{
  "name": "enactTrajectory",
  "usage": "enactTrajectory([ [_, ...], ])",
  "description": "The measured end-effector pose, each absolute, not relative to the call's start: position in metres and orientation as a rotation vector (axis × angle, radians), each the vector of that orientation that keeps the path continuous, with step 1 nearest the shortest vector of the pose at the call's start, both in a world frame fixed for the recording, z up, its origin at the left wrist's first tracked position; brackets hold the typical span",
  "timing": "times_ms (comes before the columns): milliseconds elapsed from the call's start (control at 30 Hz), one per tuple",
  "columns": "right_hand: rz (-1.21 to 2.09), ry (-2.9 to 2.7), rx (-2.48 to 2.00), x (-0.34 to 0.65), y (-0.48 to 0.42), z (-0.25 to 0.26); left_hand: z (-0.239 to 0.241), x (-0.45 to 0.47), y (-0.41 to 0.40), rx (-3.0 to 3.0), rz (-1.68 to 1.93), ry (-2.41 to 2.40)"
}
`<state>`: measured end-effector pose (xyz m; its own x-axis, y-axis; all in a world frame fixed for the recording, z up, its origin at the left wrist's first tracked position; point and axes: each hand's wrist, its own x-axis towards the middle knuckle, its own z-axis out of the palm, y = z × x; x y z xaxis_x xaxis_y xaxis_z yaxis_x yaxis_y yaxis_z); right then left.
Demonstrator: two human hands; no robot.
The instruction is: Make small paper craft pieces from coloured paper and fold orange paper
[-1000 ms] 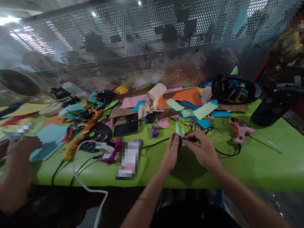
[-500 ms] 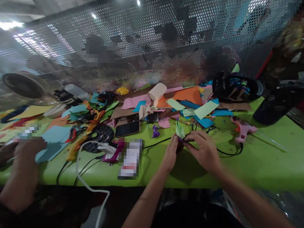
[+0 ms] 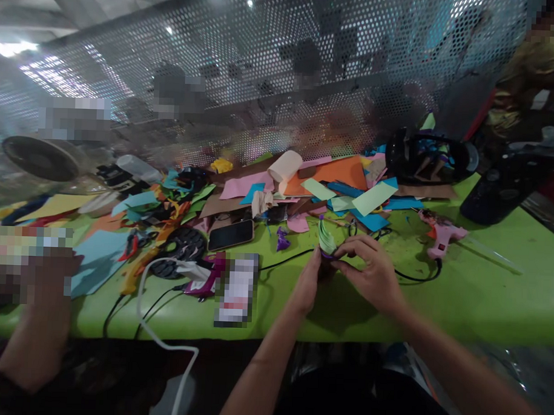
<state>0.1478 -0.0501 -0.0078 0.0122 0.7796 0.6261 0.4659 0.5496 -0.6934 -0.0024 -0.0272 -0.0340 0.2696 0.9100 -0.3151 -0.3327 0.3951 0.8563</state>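
Observation:
Between my two hands, just above the green table (image 3: 496, 294), is a small pale green pointed piece (image 3: 325, 238) with a purple tip and a purple strip round its base. It looks like a tiny foam hat, with its tip upward. My left hand (image 3: 308, 280) grips its base from the left. From the right, the thumb and fingers of my right hand (image 3: 369, 265) pinch the purple strip at the base. A black cable passes behind my hands. A small purple scrap (image 3: 282, 238) lies to their left.
A pink glue gun (image 3: 444, 237) with a clear stick lies right. Left are phones (image 3: 231, 235), a purple device (image 3: 206, 277), a yellow-handled tool (image 3: 136, 272) and a white cable. Coloured sheets (image 3: 341, 176) pile up behind. A co-worker's hand (image 3: 52, 263) is far left.
Both my hands stay on the pale green piece, which is turned slightly. The view has shifted a little. The co-worker's hands at far left have moved slightly.

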Motion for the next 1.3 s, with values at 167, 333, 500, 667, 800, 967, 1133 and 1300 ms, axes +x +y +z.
enactTrajectory([
  [167,0.372,-1.617,-1.059,0.148,-0.049,-0.008,-0.026,0.002,-0.029,0.744,0.989,0.885],
  [333,0.411,-1.616,-1.054,0.149,-0.049,-0.008,-0.024,0.002,-0.028,0.689,0.928,0.911],
  [500,0.302,-1.661,-1.059,0.150,-0.049,-0.008,-0.028,0.001,-0.026,0.661,0.948,0.855],
  [667,0.188,-1.702,-1.040,0.151,-0.050,-0.007,-0.028,0.002,-0.025,0.612,0.932,0.829],
  [800,0.169,-1.708,-1.040,0.151,-0.050,-0.006,-0.030,0.001,-0.025,0.596,0.909,0.846],
  [967,0.179,-1.698,-1.054,0.150,-0.050,-0.005,-0.034,-0.002,-0.025,0.627,0.923,0.823],
  [1133,0.218,-1.680,-1.039,0.150,-0.050,-0.007,-0.035,-0.003,-0.025,0.581,0.893,0.814],
  [1300,0.254,-1.660,-1.055,0.150,-0.049,-0.009,-0.028,-0.003,-0.026,0.542,0.901,0.825],
])
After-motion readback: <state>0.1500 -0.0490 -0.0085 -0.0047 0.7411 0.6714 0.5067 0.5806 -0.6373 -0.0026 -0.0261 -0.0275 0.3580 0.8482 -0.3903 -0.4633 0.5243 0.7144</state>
